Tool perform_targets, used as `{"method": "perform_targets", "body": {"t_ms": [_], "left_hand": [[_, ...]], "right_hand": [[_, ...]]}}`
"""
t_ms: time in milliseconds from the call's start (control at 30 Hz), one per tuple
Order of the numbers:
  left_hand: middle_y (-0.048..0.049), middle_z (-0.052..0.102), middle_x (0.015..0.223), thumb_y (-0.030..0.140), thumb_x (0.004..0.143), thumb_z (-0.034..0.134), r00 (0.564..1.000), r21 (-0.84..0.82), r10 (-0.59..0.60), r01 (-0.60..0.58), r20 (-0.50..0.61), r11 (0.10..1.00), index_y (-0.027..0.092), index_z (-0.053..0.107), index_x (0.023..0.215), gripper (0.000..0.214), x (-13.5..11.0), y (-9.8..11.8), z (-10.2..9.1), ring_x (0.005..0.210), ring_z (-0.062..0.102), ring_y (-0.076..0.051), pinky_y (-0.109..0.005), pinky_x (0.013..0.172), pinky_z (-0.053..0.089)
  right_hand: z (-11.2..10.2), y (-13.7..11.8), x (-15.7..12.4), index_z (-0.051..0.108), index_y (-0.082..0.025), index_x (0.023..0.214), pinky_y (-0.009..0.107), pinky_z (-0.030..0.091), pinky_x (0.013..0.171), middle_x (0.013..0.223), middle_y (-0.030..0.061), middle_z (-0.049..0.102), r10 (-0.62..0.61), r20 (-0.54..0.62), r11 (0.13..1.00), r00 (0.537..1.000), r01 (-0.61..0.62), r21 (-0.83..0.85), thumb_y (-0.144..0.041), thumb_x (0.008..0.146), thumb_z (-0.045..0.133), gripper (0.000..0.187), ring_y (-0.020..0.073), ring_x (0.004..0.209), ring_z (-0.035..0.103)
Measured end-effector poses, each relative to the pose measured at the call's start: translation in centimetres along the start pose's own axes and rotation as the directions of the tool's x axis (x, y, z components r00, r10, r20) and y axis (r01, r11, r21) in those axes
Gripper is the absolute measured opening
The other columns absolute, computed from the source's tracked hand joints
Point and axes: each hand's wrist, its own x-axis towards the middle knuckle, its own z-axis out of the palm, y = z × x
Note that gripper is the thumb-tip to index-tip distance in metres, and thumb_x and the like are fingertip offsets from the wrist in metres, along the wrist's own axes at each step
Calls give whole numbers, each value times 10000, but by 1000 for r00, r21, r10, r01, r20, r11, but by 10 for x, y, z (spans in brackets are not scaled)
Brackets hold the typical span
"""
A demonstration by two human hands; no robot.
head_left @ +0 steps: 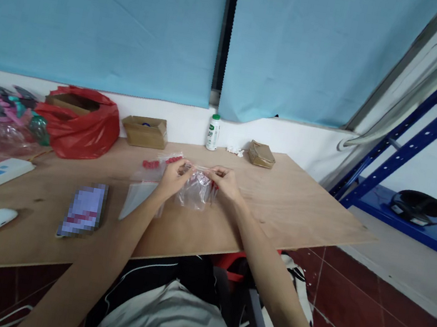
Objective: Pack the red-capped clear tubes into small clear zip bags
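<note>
Head view: clear bag (195,193) mid-frame, left hand (174,176) and right hand (227,182) pinching its top edge, fingers closed. Uneven pull could likely split it; slack pinch could drop it.

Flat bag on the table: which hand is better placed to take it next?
Left, probably: the flat bag lies beside the left forearm, so the left hand is nearer; the right hand would have to reach across. Both hold another clear bag.
</note>
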Motion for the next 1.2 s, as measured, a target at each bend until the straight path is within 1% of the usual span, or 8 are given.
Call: {"method": "perform_targets", "body": {"t_ms": [233, 367, 500, 700, 867, 967, 1067, 1200], "left_hand": [[2, 648, 737, 527, 890, 700, 1000, -46, -4, 4, 1, 999, 204, 622, 897, 332, 0, 4, -3, 679, 638, -159, -264, 643, 495], [7, 634, 749, 522, 886, 718, 1000, -93, 6, -9, -26, 996, 196, 630, 862, 338, -1, 7, -3, 678, 612, -146, -257, 648, 482], [-5, 659, 745, 526, 896, 713, 999, -88, 32, -36, -44, 995, 185, 651, 815, 356, 0, 7, -5, 680, 608, -147, -263, 667, 474], [-5, 642, 717, 491, 899, 725, 995, -122, 57, -67, -86, 990, 183, 668, 793, 330, 3, 8, -12, 658, 592, -141, -262, 652, 456], [-16, 657, 721, 506, 888, 732, 994, -61, 57, -62, -88, 996, 177, 691, 775, 350, 4, 11, -20, 661, 587, -140, -255, 624, 445], [-52, 690, 718, 591, 920, 657, 987, -71, 9, -20, -161, 997, 161, 715, 757, 463, 10, 13, -31, 638, 603, -139, -249, 588, 449], [-78, 691, 672, 686, 943, 541, 956, -201, -104, 49, -273, 978, 147, 726, 762, 598, 20, 18, -50, 573, 614, -139, -242, 524, 443], [-59, 670, 662, 665, 965, 476, 854, -256, -96, -45, -511, 966, 153, 692, 754, 594, 29, 29, -81, 541, 598, -120, -222, 494, 433]], "right_hand": [[2, 2, 1, 653, -180, 666, 256, 392, 566, 644, 1, 654, -10, -22, 1000, 1000, 10, -2, -572, 566, 938, 495, 116, 583, 522], [3, 3, 3, 628, -187, 626, 250, 357, 512, 573, -16, 619, 18, -78, 1000, 997, -17, 10, -587, 516, 946, 523, 100, 519, 474], [2, 2, 3, 609, -189, 589, 234, 323, 468, 523, -28, 595, 21, -112, 1000, 993, -20, 8, -571, 535, 937, 506, 85, 468, 445], [4, -8, -3, 703, -172, 673, 226, 378, 485, 639, 32, 707, 38, 23, 999, 999, -38, -7, -571, 648, 892, 442, 98, 496, 533], [8, -7, -2, 684, -171, 661, 219, 404, 480, 598, 18, 680, 18, 6, 1000, 1000, -18, -4, -564, 680, 880, 440, 91, 481, 528], [10, -2, 4, 677, -172, 703, 209, 419, 460, 608, 17, 692, 47, -4, 998, 999, -47, 36, -574, 681, 877, 450, 94, 475, 552], [18, 0, 10, 679, -169, 791, 205, 457, 470, 699, 33, 738, 82, 66, 995, 994, -85, 50, -566, 693, 879, 456, 108, 518, 619], [45, 2, 20, 675, -170, 897, 206, 468, 496, 727, 13, 742, 95, 160, 993, 983, -83, -79, -473, 795, 844, 362, 105, 519, 625]]}}
